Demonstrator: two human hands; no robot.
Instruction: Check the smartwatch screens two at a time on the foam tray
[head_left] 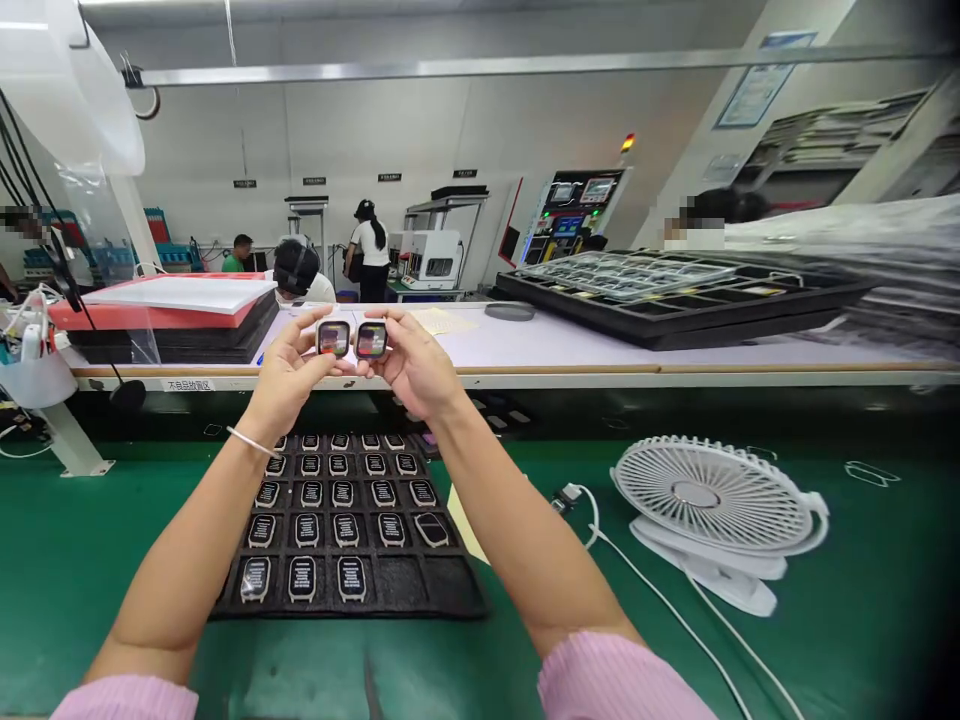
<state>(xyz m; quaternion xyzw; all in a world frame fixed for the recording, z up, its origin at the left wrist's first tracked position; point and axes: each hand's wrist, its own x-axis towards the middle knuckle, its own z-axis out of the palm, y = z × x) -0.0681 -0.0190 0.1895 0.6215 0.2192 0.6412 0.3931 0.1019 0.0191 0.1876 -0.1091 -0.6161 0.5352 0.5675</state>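
Side by side in front of me, two smartwatch cases without straps are held up with their screens facing me. My left hand [291, 362] is closed on the left smartwatch [333, 339], gripping its edges. In my right hand [414, 362], fingers closed, is the right smartwatch [371, 339]. Both screens show a dark picture with some red. Below my hands lies a black foam tray [457, 590] with rows of more watch cases, most showing lines of white text. Two front-right slots hold no watch.
A white desk fan [705, 500] with cables stands right on the green mat [90, 560]. The raised shelf [555, 375] bears a black stacked tray [675, 325] and red and black foam sheets [172, 305]. A white holder [37, 378] hangs left. Several people are beyond the shelf.
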